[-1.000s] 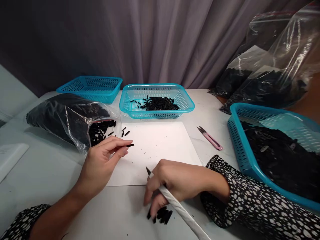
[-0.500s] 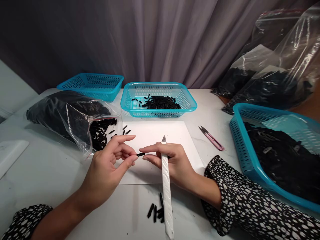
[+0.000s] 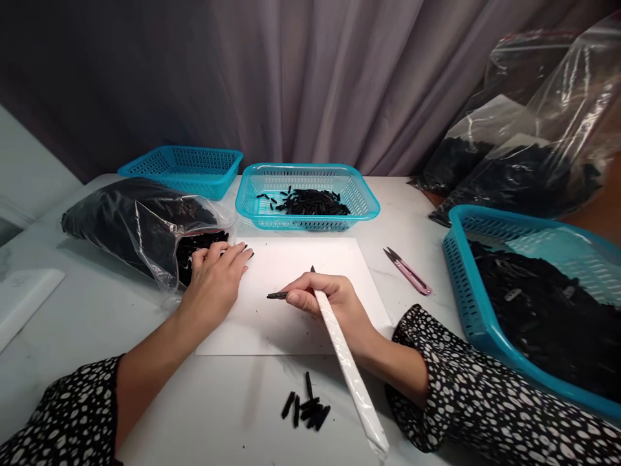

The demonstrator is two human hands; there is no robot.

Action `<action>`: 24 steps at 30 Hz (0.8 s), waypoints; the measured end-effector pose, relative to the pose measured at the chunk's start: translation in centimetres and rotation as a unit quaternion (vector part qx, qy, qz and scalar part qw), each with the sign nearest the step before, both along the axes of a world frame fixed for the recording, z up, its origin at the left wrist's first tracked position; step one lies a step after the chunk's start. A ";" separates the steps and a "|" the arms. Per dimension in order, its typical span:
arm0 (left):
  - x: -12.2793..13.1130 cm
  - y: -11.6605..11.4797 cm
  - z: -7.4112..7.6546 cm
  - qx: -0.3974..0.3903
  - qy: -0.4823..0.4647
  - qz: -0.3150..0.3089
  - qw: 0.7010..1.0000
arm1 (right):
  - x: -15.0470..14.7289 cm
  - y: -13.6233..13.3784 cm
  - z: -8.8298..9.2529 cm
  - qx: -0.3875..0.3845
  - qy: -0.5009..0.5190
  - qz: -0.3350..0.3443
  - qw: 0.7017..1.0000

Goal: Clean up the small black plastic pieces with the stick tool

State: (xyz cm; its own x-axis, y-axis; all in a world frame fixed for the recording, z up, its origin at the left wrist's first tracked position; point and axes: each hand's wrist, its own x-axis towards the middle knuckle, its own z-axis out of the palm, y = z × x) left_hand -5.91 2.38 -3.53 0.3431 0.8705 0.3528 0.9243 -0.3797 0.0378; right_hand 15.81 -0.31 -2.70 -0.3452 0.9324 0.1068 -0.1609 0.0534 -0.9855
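Observation:
My right hand (image 3: 334,301) pinches a small flat black piece (image 3: 276,296) between thumb and forefinger above the white sheet (image 3: 301,252). The same hand holds a thin knife (image 3: 350,372) with a white wrapped handle. Its dark pointed blade sticks out beyond the knuckles, and the handle slants down toward the front. At the mouth of a clear plastic bag (image 3: 130,213) full of black pieces, my left hand (image 3: 216,275) lies palm down over loose pieces, fingers somewhat apart. Its thumb is hidden. Several black pieces (image 3: 308,408) lie on the table in front of the sheet.
A blue basket (image 3: 308,223) with a heap of black pieces stands behind the sheet, another blue basket (image 3: 226,184) to its left. Pink-handled thread snips (image 3: 410,272) lie to the right. At far right are a large blue basket (image 3: 463,291) of black material and clear bags (image 3: 524,142).
My left hand has let go of the small black piece and moved left and away to the bag's mouth. The piece is now in my right hand, and the knife handle has swung right.

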 end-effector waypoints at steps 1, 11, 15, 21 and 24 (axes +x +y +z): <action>0.1 0.1 0.0 0.002 0.009 0.005 1.000 | 0.0 0.0 0.1 -0.001 0.006 0.001 1.000; 0.1 0.6 0.8 0.029 0.039 -0.027 0.998 | 0.1 -0.3 0.0 0.037 0.034 0.009 0.999; 0.5 0.1 1.0 0.035 0.028 -0.055 0.997 | 0.2 -0.3 -0.1 0.043 0.036 0.006 0.998; 1.1 -1.2 1.6 0.018 0.009 -0.092 0.996 | 0.2 -0.2 -0.1 0.033 0.030 0.002 0.999; 1.1 -1.6 2.0 0.009 0.004 -0.088 0.996 | 0.2 -0.1 0.0 0.021 0.037 0.000 0.999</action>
State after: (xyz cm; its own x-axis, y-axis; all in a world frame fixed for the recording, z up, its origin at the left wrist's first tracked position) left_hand -4.84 0.76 -1.49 0.4922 0.7907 0.3640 0.8438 -0.5362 0.0237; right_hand 16.03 -0.45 -2.74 -0.3343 0.9267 0.1717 -0.2326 0.0955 -0.9679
